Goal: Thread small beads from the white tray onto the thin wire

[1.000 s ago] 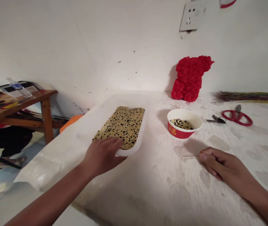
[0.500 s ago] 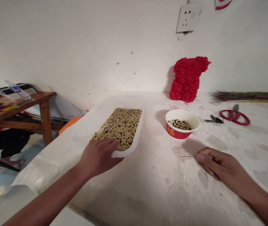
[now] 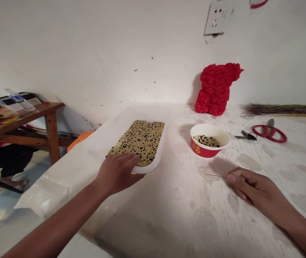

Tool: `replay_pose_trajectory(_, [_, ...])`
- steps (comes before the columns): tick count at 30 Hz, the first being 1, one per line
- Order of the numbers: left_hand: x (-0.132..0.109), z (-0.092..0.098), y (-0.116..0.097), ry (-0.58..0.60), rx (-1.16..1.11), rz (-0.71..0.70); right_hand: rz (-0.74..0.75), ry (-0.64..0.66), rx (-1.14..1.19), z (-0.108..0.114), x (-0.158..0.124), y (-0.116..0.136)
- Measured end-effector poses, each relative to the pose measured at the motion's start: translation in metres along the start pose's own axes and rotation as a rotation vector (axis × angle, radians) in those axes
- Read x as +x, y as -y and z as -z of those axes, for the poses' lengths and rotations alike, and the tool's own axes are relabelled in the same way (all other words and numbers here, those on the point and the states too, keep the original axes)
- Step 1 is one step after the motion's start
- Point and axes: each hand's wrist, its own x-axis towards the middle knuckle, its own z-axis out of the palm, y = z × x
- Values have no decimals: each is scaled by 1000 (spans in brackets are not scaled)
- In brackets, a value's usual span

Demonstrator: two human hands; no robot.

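Observation:
My left hand (image 3: pixel 119 172) is closed over the near end of a white plastic tub (image 3: pixel 156 163), thumb outside the rim and fingers curled inside; the fingertips are hidden. Cream and black beads (image 3: pixel 140 138) cover much of the tub's bottom. Between the thumb and index finger of my right hand (image 3: pixel 248 186), a thin needle or wire (image 3: pixel 216 175) is pinched, its free end pointing left just above the table. Beyond that hand stands a red and white paper bowl (image 3: pixel 209 150) with cream and dark beads in it.
At the back, a red rose-covered figure (image 3: pixel 217 89) leans near the wall. Red-handled scissors (image 3: pixel 269 132), a small dark metal tool (image 3: pixel 246 135) and a bundle of thin wires (image 3: pixel 284 109) lie right. A wooden table (image 3: pixel 51 132) stands left, with a person's legs beneath.
The tub has shifted slightly away and to the right with my left hand, and the beads' far edge now has a dip. My right hand keeps its pinch, almost in place.

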Motion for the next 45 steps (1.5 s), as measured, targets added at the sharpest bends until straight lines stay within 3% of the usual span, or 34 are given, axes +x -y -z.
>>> replay_pose_trajectory(11, [5,-1,-2,6,-4,6,-15,6,1,-1,-1,2])
replay_pose_trajectory(29, [15,1,-7,180,36,125,-14,26,17,1,0,-1])
replay_pose_trajectory(45, [9,-5,8,43,-8,31,9,45,21,1,3,-4])
